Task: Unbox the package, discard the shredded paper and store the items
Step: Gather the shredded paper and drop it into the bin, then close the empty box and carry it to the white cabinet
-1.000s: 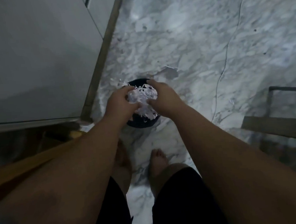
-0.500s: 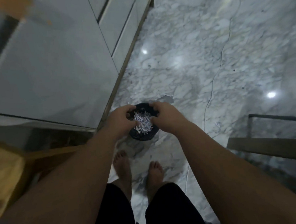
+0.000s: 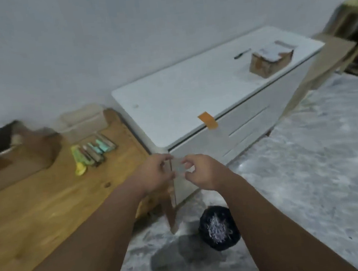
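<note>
A black bin bag stands on the marble floor below my hands, with white shredded paper showing in its mouth. My left hand and my right hand are raised close together above it, in front of the white cabinet's corner, fingers curled and fingertips nearly touching. The blur hides whether anything is pinched between them. On the wooden table at left lie the opened cardboard box and a row of several small unpacked items.
A clear plastic container sits behind the items. The white cabinet carries a small cardboard box, a black pen and a strip of orange tape. Flattened cardboard leans at far right.
My hands have let go of the shredded paper into the bag and risen away from it. My head has lifted from the floor to the table and cabinet.
</note>
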